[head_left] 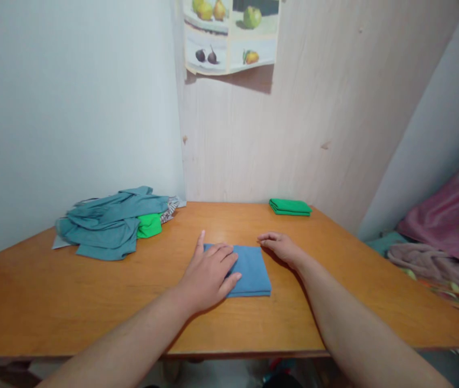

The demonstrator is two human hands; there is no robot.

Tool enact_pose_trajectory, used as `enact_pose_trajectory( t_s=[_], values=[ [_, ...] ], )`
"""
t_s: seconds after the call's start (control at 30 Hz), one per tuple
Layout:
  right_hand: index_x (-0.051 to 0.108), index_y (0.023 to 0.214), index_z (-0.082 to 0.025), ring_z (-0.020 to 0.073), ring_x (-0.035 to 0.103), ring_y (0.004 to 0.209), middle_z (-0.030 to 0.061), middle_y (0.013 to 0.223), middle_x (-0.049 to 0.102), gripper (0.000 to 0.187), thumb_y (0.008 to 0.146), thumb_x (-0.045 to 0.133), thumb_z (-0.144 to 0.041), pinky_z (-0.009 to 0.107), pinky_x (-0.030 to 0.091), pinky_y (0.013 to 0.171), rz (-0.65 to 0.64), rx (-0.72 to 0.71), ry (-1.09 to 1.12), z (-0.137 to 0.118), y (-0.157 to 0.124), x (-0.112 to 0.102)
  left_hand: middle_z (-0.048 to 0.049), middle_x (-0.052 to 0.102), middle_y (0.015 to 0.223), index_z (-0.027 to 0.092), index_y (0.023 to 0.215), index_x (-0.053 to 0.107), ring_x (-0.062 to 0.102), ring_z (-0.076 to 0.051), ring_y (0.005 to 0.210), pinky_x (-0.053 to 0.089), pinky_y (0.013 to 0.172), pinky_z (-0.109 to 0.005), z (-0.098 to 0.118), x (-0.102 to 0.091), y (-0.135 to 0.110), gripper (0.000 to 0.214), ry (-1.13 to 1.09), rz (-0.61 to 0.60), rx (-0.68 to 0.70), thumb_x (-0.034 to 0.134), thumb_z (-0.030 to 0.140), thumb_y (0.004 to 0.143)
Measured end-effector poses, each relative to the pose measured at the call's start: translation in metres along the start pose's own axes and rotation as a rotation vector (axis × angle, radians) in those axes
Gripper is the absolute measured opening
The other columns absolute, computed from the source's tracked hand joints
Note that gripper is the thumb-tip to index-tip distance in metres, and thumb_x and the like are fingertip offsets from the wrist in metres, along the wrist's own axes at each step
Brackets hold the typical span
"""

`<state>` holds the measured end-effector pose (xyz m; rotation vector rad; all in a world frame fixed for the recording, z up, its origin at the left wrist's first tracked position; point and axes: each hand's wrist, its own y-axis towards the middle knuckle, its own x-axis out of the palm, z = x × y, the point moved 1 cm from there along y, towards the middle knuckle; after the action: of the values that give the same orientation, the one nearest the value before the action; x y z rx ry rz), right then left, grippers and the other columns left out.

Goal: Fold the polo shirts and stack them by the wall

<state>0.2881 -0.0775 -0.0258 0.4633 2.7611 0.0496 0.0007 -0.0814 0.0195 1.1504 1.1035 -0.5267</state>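
A folded blue cloth (pixel 251 272) lies flat in the middle of the wooden table (pixel 92 307). My left hand (pixel 209 275) rests palm down on its left half, fingers stretched out and flat. At the cloth's far right corner, my right hand (pixel 280 247) has its fingers curled down, touching the corner's edge. Whether it pinches the cloth I cannot tell.
A heap of teal-grey clothes (pixel 110 226) with a bright green piece (pixel 149 225) lies at the table's back left. A folded green cloth (pixel 290 207) sits at the back right by the wall. Piled fabrics (pixel 435 258) lie beyond the right edge.
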Motion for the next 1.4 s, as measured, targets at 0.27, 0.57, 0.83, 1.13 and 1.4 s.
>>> enact_pose_trajectory(
  t_s=[0.27, 0.57, 0.83, 1.13, 1.4],
  values=[
    [0.072, 0.092, -0.018, 0.0129, 0.061, 0.068, 0.0013, 0.077, 0.071, 0.03, 0.063, 0.072, -0.024, 0.024, 0.048, 0.065, -0.199, 0.068, 0.147, 0.003, -0.005, -0.002, -0.0081, 0.063, 0.104, 0.022, 0.112, 0.062, 0.056, -0.026, 0.099, 0.044, 0.087, -0.041, 0.022, 0.009, 0.003, 0.032, -0.223, -0.086, 0.144, 0.066, 0.039, 0.085],
    [0.073, 0.092, -0.018, 0.0134, 0.063, 0.078, 0.0016, 0.089, 0.072, 0.027, 0.066, 0.076, -0.025, 0.026, 0.05, 0.076, -0.334, -0.009, 0.163, -0.003, -0.012, -0.002, -0.005, 0.061, 0.108, 0.026, 0.113, 0.062, 0.054, -0.023, 0.1, 0.041, 0.087, -0.038, 0.017, 0.007, 0.003, 0.027, -0.303, -0.144, 0.115, 0.061, 0.026, 0.086],
    [0.077, 0.078, -0.017, 0.0166, 0.062, 0.078, 0.0023, 0.082, 0.072, 0.016, 0.078, 0.066, -0.029, 0.025, 0.048, 0.072, -0.242, -0.261, -0.196, -0.008, -0.009, 0.002, -0.0043, 0.061, 0.11, 0.03, 0.118, 0.063, 0.054, -0.023, 0.1, 0.041, 0.088, -0.039, 0.017, 0.005, 0.004, 0.032, -0.314, -0.176, 0.109, 0.062, 0.026, 0.086],
    [0.08, 0.092, -0.022, 0.0198, 0.064, 0.09, 0.0031, 0.092, 0.074, 0.02, 0.077, 0.069, -0.028, 0.028, 0.049, 0.081, -0.235, -0.357, -0.294, -0.011, -0.011, 0.006, -0.0048, 0.061, 0.11, 0.03, 0.118, 0.063, 0.054, -0.023, 0.101, 0.041, 0.089, -0.04, 0.016, 0.005, 0.005, 0.031, -0.322, -0.185, 0.11, 0.062, 0.027, 0.087],
    [0.079, 0.09, -0.022, 0.0188, 0.063, 0.088, 0.0051, 0.09, 0.073, 0.018, 0.079, 0.066, -0.022, 0.029, 0.047, 0.082, -0.146, -0.448, -0.435, -0.008, -0.007, 0.014, -0.0041, 0.06, 0.111, 0.03, 0.118, 0.063, 0.053, -0.023, 0.102, 0.04, 0.09, -0.039, 0.016, 0.004, 0.005, 0.031, -0.339, -0.203, 0.102, 0.062, 0.027, 0.087]
  ],
)
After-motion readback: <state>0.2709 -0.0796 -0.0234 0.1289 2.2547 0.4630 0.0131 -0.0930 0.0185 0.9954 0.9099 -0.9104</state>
